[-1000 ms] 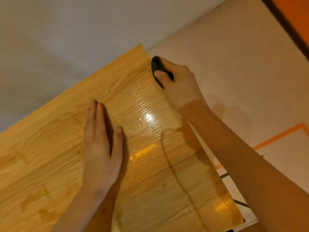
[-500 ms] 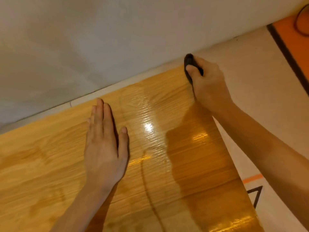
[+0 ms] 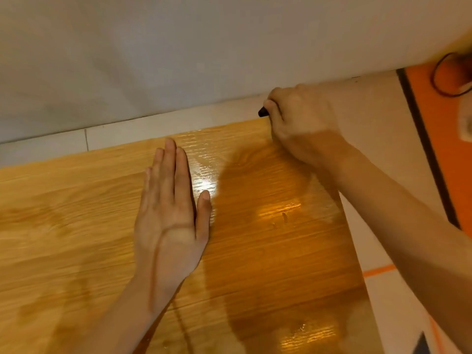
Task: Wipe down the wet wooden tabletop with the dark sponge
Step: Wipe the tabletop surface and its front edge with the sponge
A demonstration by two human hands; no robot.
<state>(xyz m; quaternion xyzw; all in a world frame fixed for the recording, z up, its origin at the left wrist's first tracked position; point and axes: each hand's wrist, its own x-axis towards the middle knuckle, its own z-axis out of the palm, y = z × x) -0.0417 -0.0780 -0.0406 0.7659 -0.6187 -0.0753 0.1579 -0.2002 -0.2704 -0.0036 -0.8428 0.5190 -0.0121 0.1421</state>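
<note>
Wet wooden tabletop (image 3: 268, 251) gleams beside a white wall (image 3: 178, 47).
Right hand (image 3: 298, 123) clenches the dark sponge (image 3: 263, 112) at the far corner; left hand (image 3: 171, 215) lies flat, fingers together.

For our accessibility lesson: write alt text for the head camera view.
A right hand grips a dark sponge at the far right corner of a wet, glossy wooden tabletop. The left hand lies flat on the wood, fingers together.

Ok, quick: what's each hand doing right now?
Left hand: open, flat on the wooden tabletop, holding nothing.
Right hand: closed on the dark sponge at the far right corner.
</note>
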